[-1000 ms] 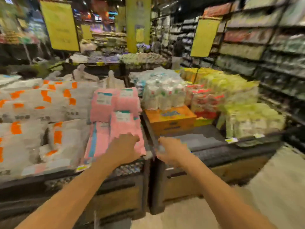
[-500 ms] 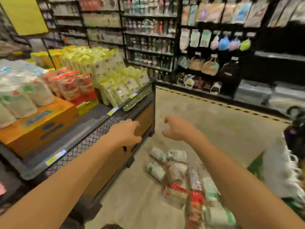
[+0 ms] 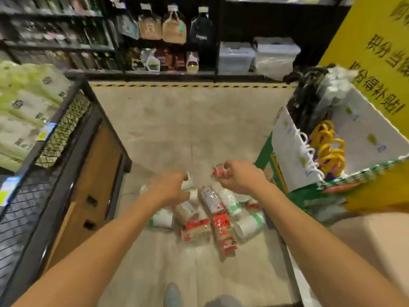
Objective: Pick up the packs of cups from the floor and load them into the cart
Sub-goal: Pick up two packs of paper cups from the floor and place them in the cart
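Several packs of cups (image 3: 207,220) lie in a heap on the concrete floor, some wrapped in red print, some white with green. My right hand (image 3: 241,179) is over the far side of the heap, fingers closed on the end of a red-printed pack (image 3: 218,170). My left hand (image 3: 171,189) reaches down beside it, fingers curled over a white pack (image 3: 188,183); whether it grips that pack is unclear. A black mesh-sided cart (image 3: 57,138) with a wooden side panel stands at the left, stacked with green-white packets.
A cardboard bin (image 3: 287,151) with white bags and yellow handles stands close on the right, under a yellow sign (image 3: 376,52). Shelves with hanging bags (image 3: 174,29) and plastic boxes (image 3: 236,56) line the back, behind yellow-black floor tape (image 3: 188,85). My shoe (image 3: 172,295) shows below.
The view swung from the stacked cart down to the floor heap. Both hands dropped from cart height onto the packs, and the right hand closed on a red pack.
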